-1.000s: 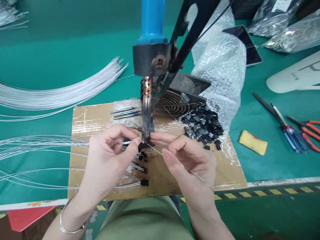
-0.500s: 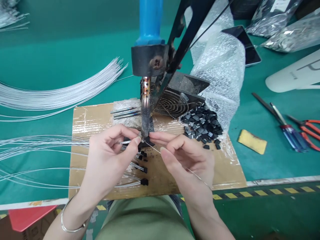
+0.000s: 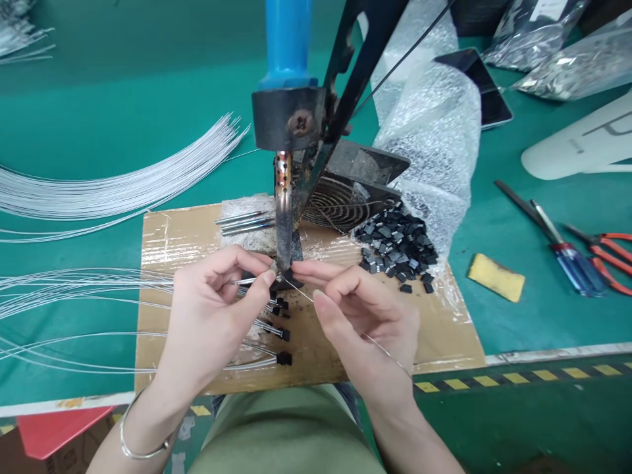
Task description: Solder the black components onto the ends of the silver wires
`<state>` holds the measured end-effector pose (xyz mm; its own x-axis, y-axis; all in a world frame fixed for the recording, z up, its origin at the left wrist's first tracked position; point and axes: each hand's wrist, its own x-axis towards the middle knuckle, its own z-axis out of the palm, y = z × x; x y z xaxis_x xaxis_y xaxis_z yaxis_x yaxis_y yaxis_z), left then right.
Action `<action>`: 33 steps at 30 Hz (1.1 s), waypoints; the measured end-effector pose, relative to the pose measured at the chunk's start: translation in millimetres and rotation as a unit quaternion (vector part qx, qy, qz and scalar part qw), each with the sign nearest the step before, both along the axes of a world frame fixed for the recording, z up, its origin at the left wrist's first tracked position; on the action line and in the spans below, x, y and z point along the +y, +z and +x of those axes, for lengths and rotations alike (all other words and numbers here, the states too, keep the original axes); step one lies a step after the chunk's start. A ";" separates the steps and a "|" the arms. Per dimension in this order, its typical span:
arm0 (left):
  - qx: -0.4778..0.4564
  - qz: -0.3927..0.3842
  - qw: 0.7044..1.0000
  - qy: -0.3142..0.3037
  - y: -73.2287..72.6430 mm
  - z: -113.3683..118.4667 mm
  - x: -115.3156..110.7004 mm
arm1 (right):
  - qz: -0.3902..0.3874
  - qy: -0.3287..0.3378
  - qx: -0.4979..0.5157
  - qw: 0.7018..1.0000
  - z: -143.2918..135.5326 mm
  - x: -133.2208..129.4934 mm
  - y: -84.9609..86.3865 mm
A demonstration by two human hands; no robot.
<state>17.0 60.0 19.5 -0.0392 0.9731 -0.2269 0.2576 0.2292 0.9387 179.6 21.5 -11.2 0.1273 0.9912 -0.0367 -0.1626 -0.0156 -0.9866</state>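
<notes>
At the tip of a clamped soldering iron point(image 3: 283, 210), my left hand point(image 3: 212, 316) is closed in a pinch on thin white wires point(image 3: 244, 282). Their ends lie right by the tip, and my fingers partly hide them. My right hand point(image 3: 370, 322) is closed around a thin strand of solder wire point(image 3: 300, 291), which runs from the thumb to the tip and trails out below the palm. Its index fingertip reaches beside the tip, near a small black piece. Below my left fingers lie several white wires ending in black connectors point(image 3: 284, 358).
Cardboard point(image 3: 345, 359) covers the work area. Loose black connector housings point(image 3: 397, 243) are piled right of a fan point(image 3: 340, 201). A bundle of white wires point(image 3: 123, 194) lies at left. A yellow sponge point(image 3: 496, 278), screwdriver point(image 3: 575, 266), orange-handled pliers point(image 3: 605, 253) and white mug point(image 3: 577, 141) are at right.
The view has shifted slightly, so the iron and bench appear a little further left. Both hands keep their grip at the iron's tip.
</notes>
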 end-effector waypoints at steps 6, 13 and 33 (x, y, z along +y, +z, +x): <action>0.004 0.016 1.000 -0.001 -1.5 0.3 0.6 | 0.002 -0.005 -0.009 1.000 -0.7 0.1 0.8; -0.003 0.026 1.000 0.002 -2.0 -0.2 -0.6 | 0.004 -0.005 -0.002 1.000 -1.4 -1.0 0.4; 0.028 0.046 0.998 -0.014 -1.5 -0.8 -2.1 | 0.013 -0.008 -0.005 1.000 -1.6 0.2 -1.1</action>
